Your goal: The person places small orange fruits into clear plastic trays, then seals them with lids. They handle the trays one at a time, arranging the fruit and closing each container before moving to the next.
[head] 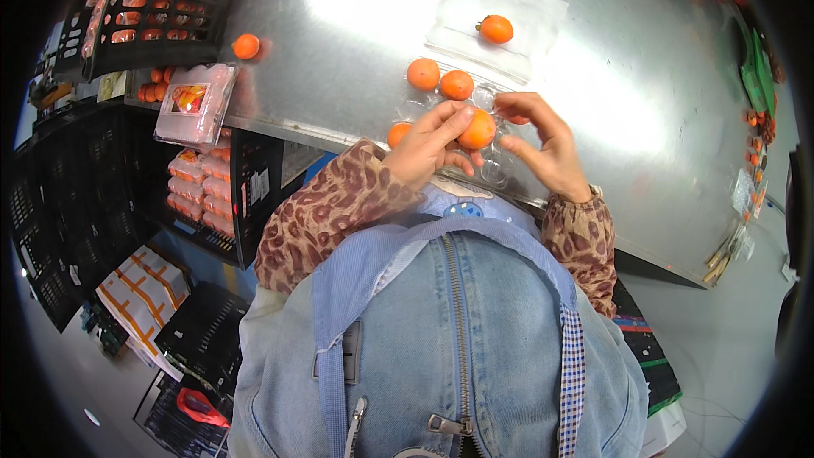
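My left hand [432, 140] grips a round orange fruit [478, 130] between thumb and fingers. Just to its right, my right hand [540, 143] hovers with thumb and fingers apart; some of its fingertips are hidden. Below both hands lies a clear plastic tray [493, 168] with moulded hollows, partly covered by them. Two orange fruits [423, 74] sit side by side in its far part. Another orange fruit [399, 134] shows at the near left, partly behind my left hand. Beyond the tray, a single fruit with a green stem end [496, 29] rests on clear plastic [458, 19].
The metal table [318, 76] carries a lone fruit [246, 46] and a black crate [159, 6] of packed fruit at left. A labelled clear pack [191, 105] lies at the table's left edge. Below stands another black crate [245, 203] with packs. Green plastic [757, 76] lies far right.
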Motion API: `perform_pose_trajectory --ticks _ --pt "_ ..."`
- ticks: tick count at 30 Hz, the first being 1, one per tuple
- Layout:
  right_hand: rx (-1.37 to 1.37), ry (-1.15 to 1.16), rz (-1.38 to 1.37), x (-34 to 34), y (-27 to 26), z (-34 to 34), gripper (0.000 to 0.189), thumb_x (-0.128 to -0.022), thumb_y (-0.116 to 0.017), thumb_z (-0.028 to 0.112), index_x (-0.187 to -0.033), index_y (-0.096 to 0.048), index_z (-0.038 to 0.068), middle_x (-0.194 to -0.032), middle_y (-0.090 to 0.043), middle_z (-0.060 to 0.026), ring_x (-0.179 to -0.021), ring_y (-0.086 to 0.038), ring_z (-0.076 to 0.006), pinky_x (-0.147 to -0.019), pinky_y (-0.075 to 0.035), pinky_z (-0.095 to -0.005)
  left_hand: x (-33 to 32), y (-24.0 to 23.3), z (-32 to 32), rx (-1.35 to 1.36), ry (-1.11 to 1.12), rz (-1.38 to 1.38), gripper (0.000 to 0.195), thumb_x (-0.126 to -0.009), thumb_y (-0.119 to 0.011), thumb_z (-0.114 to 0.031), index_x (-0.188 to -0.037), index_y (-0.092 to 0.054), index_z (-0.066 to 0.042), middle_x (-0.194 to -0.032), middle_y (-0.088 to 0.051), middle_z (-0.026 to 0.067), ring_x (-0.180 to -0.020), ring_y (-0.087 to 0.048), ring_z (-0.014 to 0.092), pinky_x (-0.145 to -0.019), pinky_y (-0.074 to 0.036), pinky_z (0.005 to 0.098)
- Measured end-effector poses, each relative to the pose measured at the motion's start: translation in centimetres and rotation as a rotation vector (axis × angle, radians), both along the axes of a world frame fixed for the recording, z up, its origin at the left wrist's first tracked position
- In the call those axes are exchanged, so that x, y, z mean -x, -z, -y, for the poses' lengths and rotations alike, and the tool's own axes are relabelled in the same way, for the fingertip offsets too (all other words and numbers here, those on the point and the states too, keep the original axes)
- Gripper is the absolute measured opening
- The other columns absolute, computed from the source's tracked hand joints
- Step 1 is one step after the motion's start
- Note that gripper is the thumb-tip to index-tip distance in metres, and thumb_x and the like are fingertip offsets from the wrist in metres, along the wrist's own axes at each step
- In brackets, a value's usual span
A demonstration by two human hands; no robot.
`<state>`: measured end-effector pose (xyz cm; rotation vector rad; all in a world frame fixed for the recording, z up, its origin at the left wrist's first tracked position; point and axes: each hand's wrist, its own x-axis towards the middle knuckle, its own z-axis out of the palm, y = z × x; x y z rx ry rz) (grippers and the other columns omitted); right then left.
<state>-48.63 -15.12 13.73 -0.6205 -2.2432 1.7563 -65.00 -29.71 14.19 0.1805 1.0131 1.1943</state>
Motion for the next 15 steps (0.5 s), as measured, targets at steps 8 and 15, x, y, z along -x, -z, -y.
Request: perform_pose_trajectory --ticks 8,15 --pt "-0.534 0.106 0.261 -2.2 2.5 -1.4 0.046 -0.074 -0.077 0.012 -0.116 -0.060 0.007 -0.112 -0.060 -0.0109 -0.104 -0.056 -0.0306 -0.089 -0.046 -0.0397 0.3 1.0 0.4 -0.085 -0.004 0.050 0.036 -0.100 -0.050 -0.027 -0.129 -0.046 -0.005 -0.120 -0.057 0.0122 -0.111 -0.059 0.022 -0.089 -0.052 0.0368" --pt "-0.600 0.113 0.267 -2.2 3.6 -1.2 0.044 -0.075 -0.077 0.015 -0.114 -0.061 0.005 -0.110 -0.060 -0.0108 -0.101 -0.057 -0.0295 -0.087 -0.046 -0.0386 0.4 1.5 0.6 -0.039 0.048 0.052 0.031 -0.100 -0.051 -0.028 -0.120 -0.053 -0.005 -0.112 -0.060 0.0097 -0.104 -0.060 0.018 -0.084 -0.053 0.0348"
